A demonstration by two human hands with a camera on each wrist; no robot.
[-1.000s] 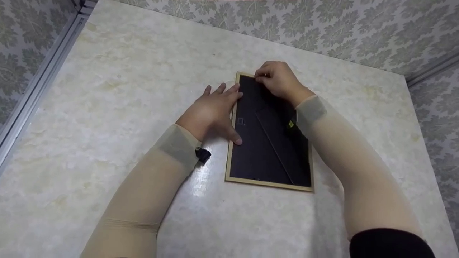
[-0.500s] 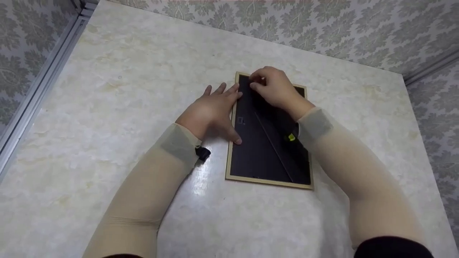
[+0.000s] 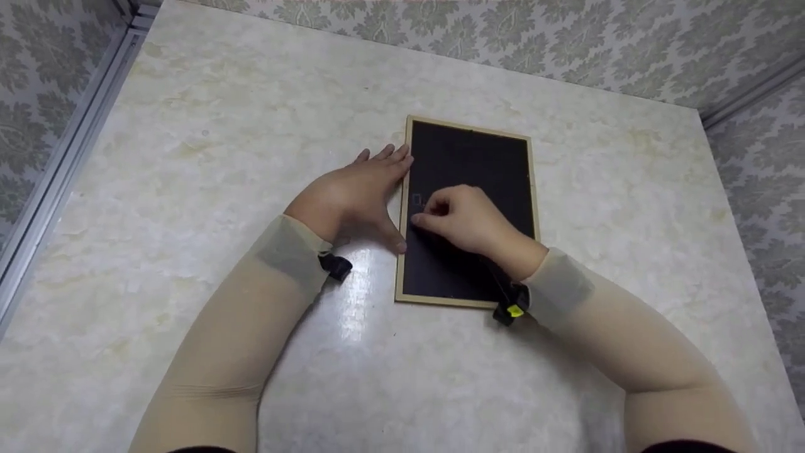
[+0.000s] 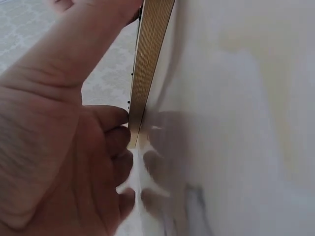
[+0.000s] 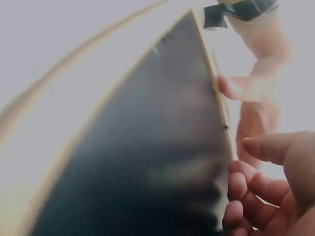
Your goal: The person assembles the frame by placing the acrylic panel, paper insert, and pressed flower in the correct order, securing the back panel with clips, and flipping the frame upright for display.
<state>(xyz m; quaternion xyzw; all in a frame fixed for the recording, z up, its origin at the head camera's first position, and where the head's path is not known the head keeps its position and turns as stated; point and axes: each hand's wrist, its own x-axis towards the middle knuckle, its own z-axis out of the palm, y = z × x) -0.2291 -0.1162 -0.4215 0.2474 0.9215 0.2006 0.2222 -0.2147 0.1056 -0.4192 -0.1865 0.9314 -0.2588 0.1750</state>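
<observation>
A picture frame [image 3: 478,160] with a thin light-wood rim lies face down on the table, its black backing up. My left hand [image 3: 355,195] rests along its left edge, fingers spread, with the thumb at the rim lower down. In the left wrist view its fingertips touch the wooden side of the frame [image 4: 147,54]. My right hand [image 3: 468,220] is over the backing, fingers curled, with fingertips near the left rim. In the right wrist view nothing shows between its thumb and fingers [image 5: 236,187]. Just above the right hand is a small rectangular outline [image 3: 416,199].
The marbled table [image 3: 251,119] surrounds the frame on all sides. Patterned wall covering [image 3: 459,38] rises behind it, and a metal rail [image 3: 69,163] runs along the left. Each wrist wears a small black camera, such as the one on the left wrist [image 3: 338,267].
My right hand has left the top rim and come down the backing to the middle of the left side. The left hand keeps its place at the left edge.
</observation>
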